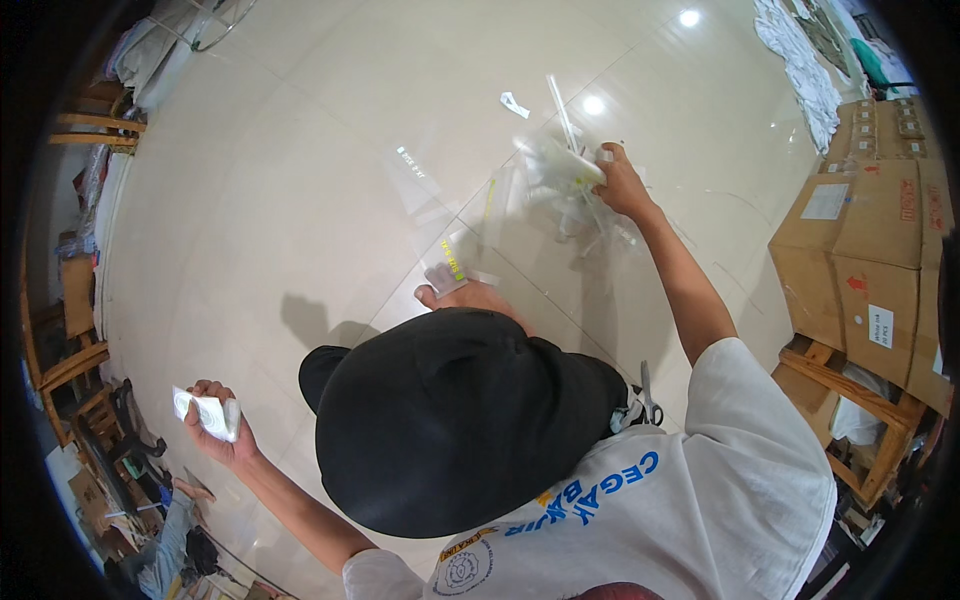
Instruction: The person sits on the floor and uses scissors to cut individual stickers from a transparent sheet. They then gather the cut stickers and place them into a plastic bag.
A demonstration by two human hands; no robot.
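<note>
In my left hand (221, 431), held out at the lower left, is a small white packet (210, 414), partly shiny; its contents are unclear. My right hand (621, 184) reaches forward over the floor and grips clear plastic packaging (574, 169), blurred, with long white strips. Loose clear plastic sleeves (420, 184) with printing lie to the left of it. Another printed sleeve (450, 262) lies against what looks like my bare foot (480, 298). Black clothing (450, 427) covers my lap. A pair of scissors (651, 401) lies close to my right side.
A scrap of white strip (514, 105) lies ahead on the tiled floor (300, 150). Cardboard boxes (874, 247) stand at right, above a wooden frame (885, 420). White cloth (802, 67) lies at upper right. Shelving with goods lines the left; another person's bare foot (195, 491) shows at lower left.
</note>
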